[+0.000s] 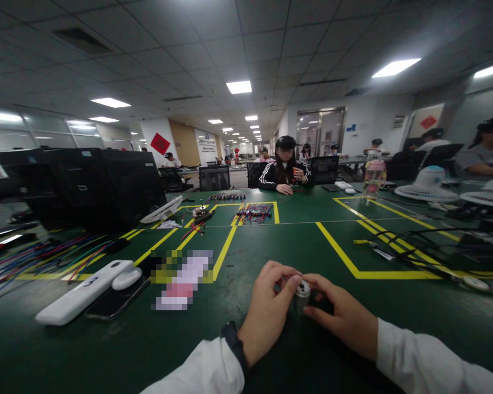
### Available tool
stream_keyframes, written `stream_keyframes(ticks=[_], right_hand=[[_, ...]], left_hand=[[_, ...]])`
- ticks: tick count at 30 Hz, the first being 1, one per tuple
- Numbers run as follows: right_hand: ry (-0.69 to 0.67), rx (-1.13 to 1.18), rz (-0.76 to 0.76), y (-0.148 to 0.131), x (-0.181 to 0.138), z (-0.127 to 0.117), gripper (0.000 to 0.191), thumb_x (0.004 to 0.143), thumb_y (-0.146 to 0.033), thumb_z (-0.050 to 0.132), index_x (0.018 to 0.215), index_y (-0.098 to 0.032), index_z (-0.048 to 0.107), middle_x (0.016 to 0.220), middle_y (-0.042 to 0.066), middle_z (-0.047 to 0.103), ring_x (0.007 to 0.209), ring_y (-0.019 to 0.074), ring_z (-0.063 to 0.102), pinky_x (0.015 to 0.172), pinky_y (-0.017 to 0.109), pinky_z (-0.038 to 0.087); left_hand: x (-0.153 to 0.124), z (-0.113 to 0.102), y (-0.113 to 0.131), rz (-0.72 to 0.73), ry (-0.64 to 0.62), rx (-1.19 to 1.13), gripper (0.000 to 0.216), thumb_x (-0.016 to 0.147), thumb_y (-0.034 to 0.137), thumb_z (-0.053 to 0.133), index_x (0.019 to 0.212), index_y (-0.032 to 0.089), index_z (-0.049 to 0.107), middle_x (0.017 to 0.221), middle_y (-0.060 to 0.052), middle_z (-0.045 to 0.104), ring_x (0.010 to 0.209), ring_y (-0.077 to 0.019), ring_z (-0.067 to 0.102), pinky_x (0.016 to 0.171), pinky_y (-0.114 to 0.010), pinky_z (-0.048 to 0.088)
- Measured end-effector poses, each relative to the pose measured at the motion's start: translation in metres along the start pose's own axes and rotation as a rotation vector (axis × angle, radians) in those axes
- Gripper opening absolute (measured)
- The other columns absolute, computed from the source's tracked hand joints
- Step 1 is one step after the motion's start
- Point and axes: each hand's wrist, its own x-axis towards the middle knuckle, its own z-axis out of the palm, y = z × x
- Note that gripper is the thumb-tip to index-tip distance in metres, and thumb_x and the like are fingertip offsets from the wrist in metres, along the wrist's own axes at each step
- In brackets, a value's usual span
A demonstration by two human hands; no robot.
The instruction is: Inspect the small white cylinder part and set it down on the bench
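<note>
A small silver cylindrical part [302, 293] stands on the green table [271, 241] near the front edge. My left hand [267, 312] curls around it from the left, fingers closed against its top. From the right, my right hand [343, 317] pinches the same part with thumb and fingers. Both wrists wear white sleeves, and a dark watch [232, 336] sits on the left one.
A white bar-shaped device [86, 290], a white oval piece [126, 278] and a dark phone [115, 301] lie at left. Coloured wires [36, 257] spread by black monitors [90, 186]. Yellow tape lines [225, 246] mark the table. A person [285, 169] sits opposite; fans [427, 186] and cables [427, 246] at right.
</note>
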Motion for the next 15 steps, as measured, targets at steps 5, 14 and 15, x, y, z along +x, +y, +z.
stream_keyframes(ticks=[5,14,15], right_hand=[[0.067,-0.034,0.004,-0.004,-0.004,-0.001,0.035,0.077,-0.025,0.054,0.111,-0.017,0.047,0.112,0.007,0.056,0.099,0.0159,0.052,0.085,0.030,0.041],[0.270,-0.055,0.121,0.003,-0.004,-0.001,0.037,0.077,-0.032,0.054,0.108,-0.016,0.046,0.103,0.006,0.058,0.084,0.0146,0.054,0.075,0.029,0.043],[0.280,-0.050,0.125,0.005,-0.003,-0.001,0.037,0.077,-0.033,0.054,0.109,-0.016,0.046,0.103,0.006,0.058,0.084,0.0143,0.054,0.075,0.029,0.043]], left_hand=[[0.001,-0.011,-0.010,-0.011,-0.054,0.022,0.016,0.092,0.028,0.053,0.100,0.016,0.061,0.093,-0.002,0.067,0.079,-0.0187,0.065,0.070,-0.037,0.053],[-0.002,-0.020,-0.016,0.049,-0.319,0.201,0.012,0.085,0.026,0.063,0.090,0.027,0.073,0.094,-0.002,0.071,0.094,-0.0228,0.060,0.084,-0.040,0.042],[-0.002,-0.020,-0.017,0.050,-0.328,0.230,0.012,0.082,0.027,0.065,0.088,0.031,0.075,0.095,-0.002,0.070,0.095,-0.0242,0.059,0.084,-0.040,0.040]])
